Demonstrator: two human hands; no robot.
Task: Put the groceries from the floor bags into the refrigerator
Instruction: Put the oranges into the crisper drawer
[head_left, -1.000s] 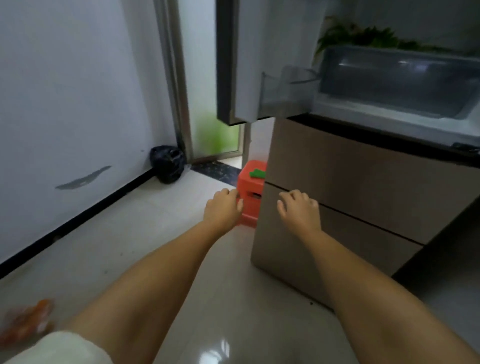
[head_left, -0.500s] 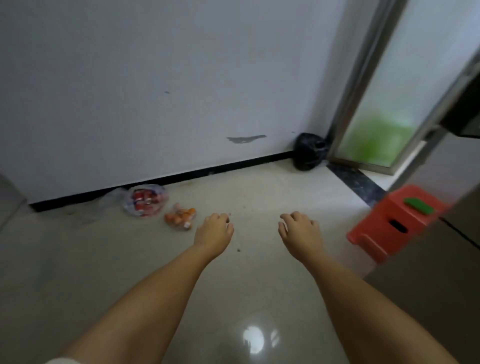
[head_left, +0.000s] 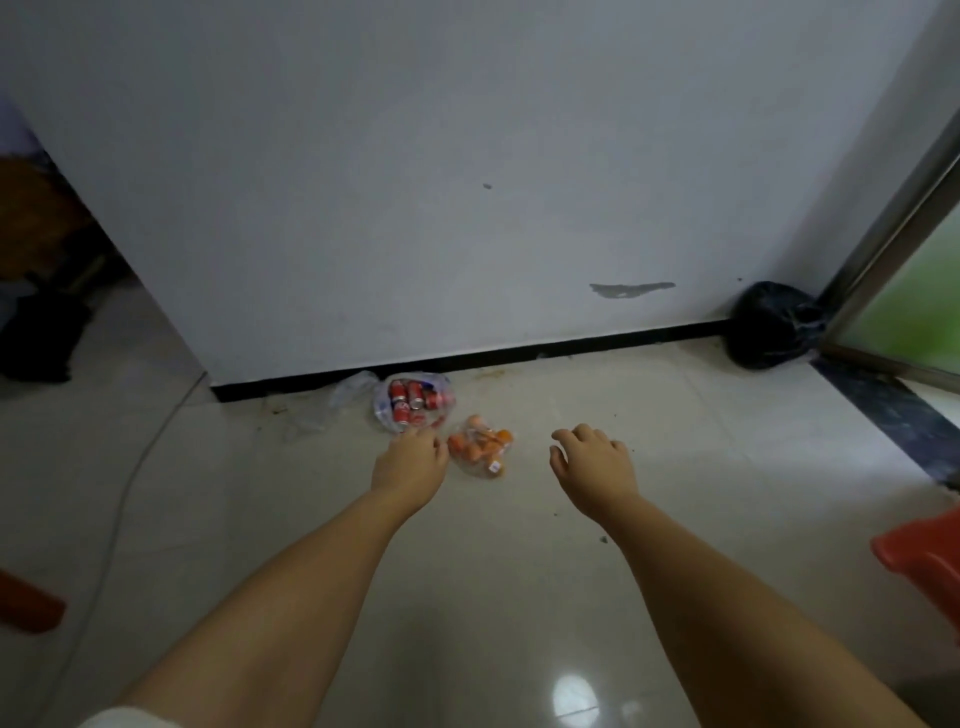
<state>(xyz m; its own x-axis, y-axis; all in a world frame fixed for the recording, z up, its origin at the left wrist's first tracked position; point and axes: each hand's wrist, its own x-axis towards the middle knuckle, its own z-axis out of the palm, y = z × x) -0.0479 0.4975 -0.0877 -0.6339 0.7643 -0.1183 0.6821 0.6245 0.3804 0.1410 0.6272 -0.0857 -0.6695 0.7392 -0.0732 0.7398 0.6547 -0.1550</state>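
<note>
1. Groceries: clear bag of red cans (head_left: 414, 401) lies on floor by the wall's black skirting; bag of orange items (head_left: 480, 446) just beside it.
2. My left hand (head_left: 413, 460) hovers over both bags, fingers loosely curled, holding nothing.
3. My right hand (head_left: 595, 460): relaxed, empty, apart from bags.

Black bag (head_left: 774, 326) in corner (by doorframe); red stool (head_left: 922, 553) right.

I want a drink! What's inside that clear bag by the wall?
The clear bag holds red cans, lying in a heap. The left hand covers its near edge, so anything there or under the heap cannot be seen.
</note>
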